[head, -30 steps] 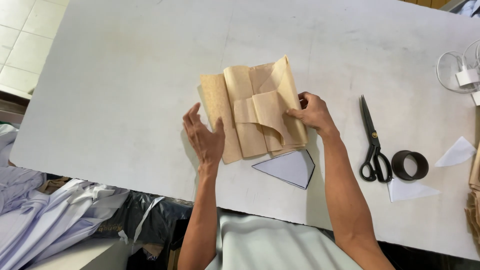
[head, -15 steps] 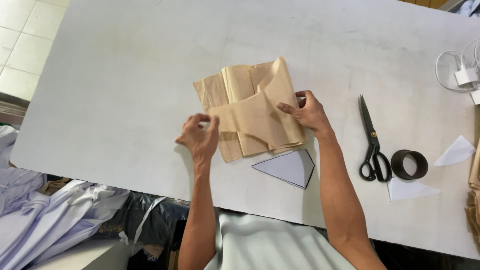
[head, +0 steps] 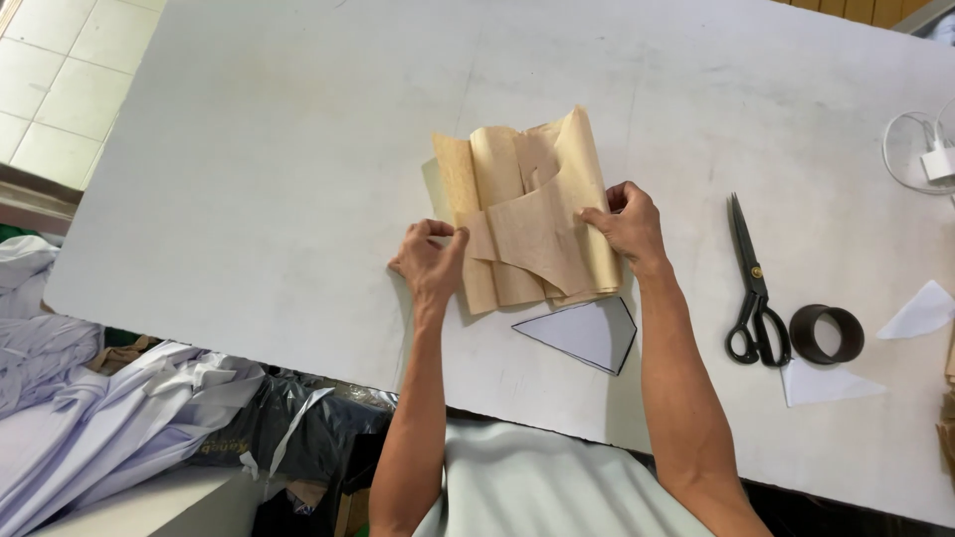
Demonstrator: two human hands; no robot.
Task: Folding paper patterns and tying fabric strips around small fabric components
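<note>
A stack of tan paper pattern pieces (head: 527, 214) lies on the white table (head: 249, 159), its upper sheets curled up. My left hand (head: 430, 261) pinches the left edge of a tan sheet between thumb and fingers. On the stack's right side my right hand (head: 625, 225) presses down, fingertips on the top sheet. A white pentagon-shaped card template (head: 587, 333) rests just below the stack, between my forearms.
Black scissors (head: 753, 288) and a dark tape roll (head: 827, 333) lie to the right, with white paper scraps (head: 925, 310) beyond. A white charger with cable (head: 935, 159) sits at the far right. Piled white cloth (head: 90, 418) lies below the table's left edge.
My left hand went from flat and open beside the stack to pinching a sheet's left edge. The top sheet has been pulled across the stack. My right hand stayed in place.
</note>
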